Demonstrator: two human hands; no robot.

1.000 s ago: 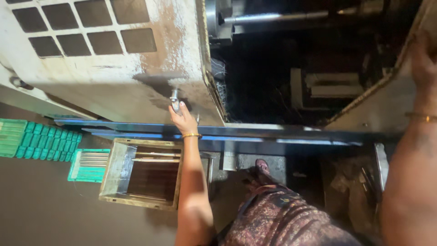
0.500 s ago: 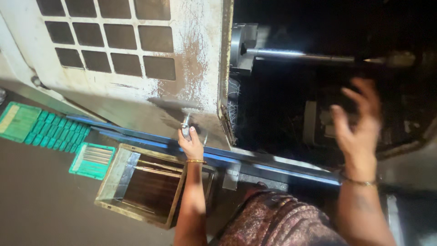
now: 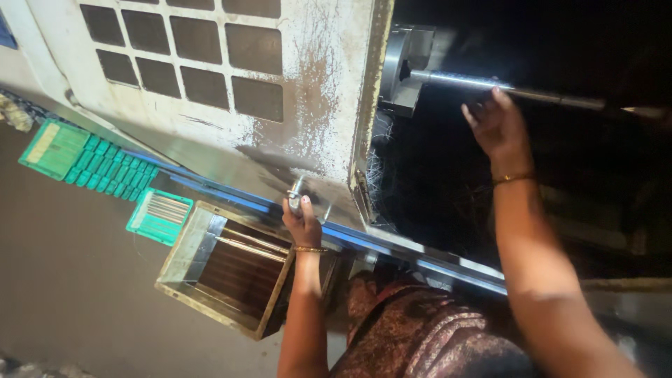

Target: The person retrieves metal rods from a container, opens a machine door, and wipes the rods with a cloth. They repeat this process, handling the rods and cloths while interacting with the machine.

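Seen from above, the person's left hand (image 3: 302, 222) is wrapped tight around a small metal handle (image 3: 295, 196) at the lower corner of a worn white machine door (image 3: 231, 105), fingers closed on it, a thin bangle on the wrist. The right hand (image 3: 495, 124) reaches into the dark open machine bay, its fingers half spread and curled up under a long shiny metal rod (image 3: 504, 87); the fingertips touch or nearly touch the rod, and whether they have actually closed on it cannot be told. The rod runs level, sticking out of a round metal chuck (image 3: 402, 66) just inside the door's edge and running off to the right into shadow. To handle the rod well, it would seem wise to cup it from below near the chuck and keep it level, while the left hand holds the door steady by its handle. Room is tight: the door's upright edge and the chuck sit close to the left of the right hand, with tangled metal shavings below. A blue rail (image 3: 392, 245) crosses under both arms. Below the left arm an open wooden box (image 3: 210, 266) rests on the floor, with green trays (image 3: 84, 157) well apart to the left.
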